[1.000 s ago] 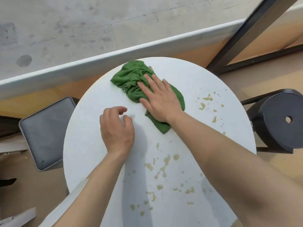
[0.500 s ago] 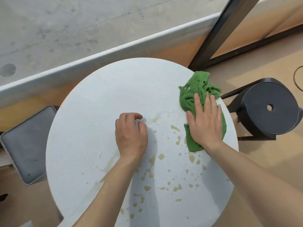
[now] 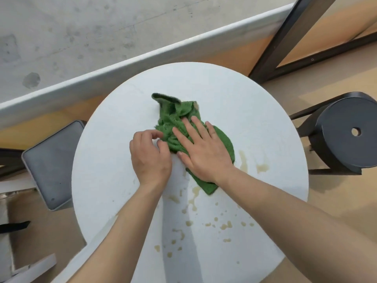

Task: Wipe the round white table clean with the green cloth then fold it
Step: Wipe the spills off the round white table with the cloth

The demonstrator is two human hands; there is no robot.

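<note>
The round white table (image 3: pixel 255 123) fills the middle of the view. A crumpled green cloth (image 3: pixel 173 111) lies near its centre, one corner sticking up at the far end. My right hand (image 3: pixel 204 148) presses flat on the cloth with fingers spread. My left hand (image 3: pixel 150 158) rests on the table just left of the cloth, fingers curled in a loose fist, its fingertips at the cloth's edge. Brownish spill drops (image 3: pixel 224 225) dot the near part of the table, and smeared streaks (image 3: pixel 242 162) lie right of the cloth.
A grey square stool (image 3: pixel 49 164) stands at the table's left. A black round stool (image 3: pixel 346 135) with a hole in its seat stands at the right. Behind the table run a white ledge (image 3: pixel 122 68) and a black metal frame (image 3: pixel 281 35).
My right hand has swept the cloth from the far left to the table's right edge and back to the centre. Drops on the right side are now smeared. My left hand has stayed put.
</note>
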